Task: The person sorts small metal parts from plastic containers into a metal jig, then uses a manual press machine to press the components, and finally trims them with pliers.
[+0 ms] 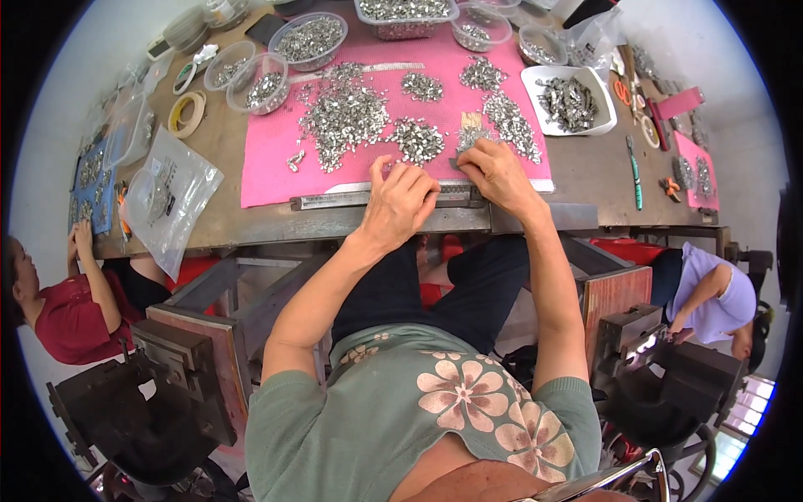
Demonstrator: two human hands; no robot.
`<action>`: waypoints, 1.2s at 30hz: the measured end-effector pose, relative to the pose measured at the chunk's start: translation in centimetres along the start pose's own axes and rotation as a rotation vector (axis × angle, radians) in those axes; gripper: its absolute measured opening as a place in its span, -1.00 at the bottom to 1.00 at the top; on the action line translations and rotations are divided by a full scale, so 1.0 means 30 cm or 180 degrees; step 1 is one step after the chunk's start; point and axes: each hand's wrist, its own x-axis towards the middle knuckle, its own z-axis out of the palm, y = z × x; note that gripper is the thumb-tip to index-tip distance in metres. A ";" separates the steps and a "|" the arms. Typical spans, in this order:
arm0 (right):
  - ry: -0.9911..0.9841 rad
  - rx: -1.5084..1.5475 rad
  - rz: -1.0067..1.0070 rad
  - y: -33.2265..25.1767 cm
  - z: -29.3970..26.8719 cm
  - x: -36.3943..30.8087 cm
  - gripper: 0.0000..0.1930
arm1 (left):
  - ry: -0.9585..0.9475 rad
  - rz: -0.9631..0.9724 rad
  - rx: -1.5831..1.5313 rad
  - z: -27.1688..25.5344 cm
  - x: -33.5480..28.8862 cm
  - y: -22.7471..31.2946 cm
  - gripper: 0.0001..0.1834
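A long metal strip with a slotted rail (335, 201) lies along the front edge of a pink mat (268, 159). Over it is my left hand (397, 201), its fingers curled down and thumb drawn in; whatever they hold is hidden. Just to the right, my right hand (500, 177) is pinched at the rail's far end, beside a small grey piece; I cannot make out what is between its fingertips. Beyond the hands are piles of small silvery metal parts, a big one (343, 121) at left and a smaller one (417, 140) in front of my left hand.
Round clear tubs (309, 42) of metal parts line the back. A white tray (577, 125) of darker parts stands right, near a teal-handled tool (636, 171). Left are a tape roll (186, 115) and a plastic bag (180, 192). Two people sit at either side.
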 end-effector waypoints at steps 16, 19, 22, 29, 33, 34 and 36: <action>0.0726 0.0201 0.0044 -0.167 0.096 -0.079 -0.84 | 0.0239 -0.0225 -0.0260 -0.053 -0.019 -0.009 -0.88; 0.0711 0.0038 0.0011 -0.175 0.092 -0.090 -0.84 | 0.0509 -0.0570 0.0034 -0.093 -0.027 -0.059 -0.89; 0.0885 0.0109 0.0010 -0.179 0.099 -0.104 -0.84 | 0.0592 -0.0931 0.0347 -0.143 -0.038 -0.137 -0.90; 0.0972 0.0070 0.0019 -0.187 0.118 -0.106 -0.81 | 0.0328 -0.1193 0.0737 -0.176 -0.024 -0.212 -0.92; 0.1228 0.0111 0.0005 -0.179 0.130 -0.119 -0.80 | 0.0353 -0.0870 0.0943 -0.149 0.007 -0.242 -0.90; 0.1387 0.0184 0.0083 -0.176 0.130 -0.125 -0.81 | 0.0344 -0.0867 0.0926 -0.146 0.015 -0.251 -0.90; 0.1451 0.0294 0.0265 -0.171 0.125 -0.125 -0.82 | 0.0201 -0.0620 0.1087 -0.149 0.028 -0.261 -0.89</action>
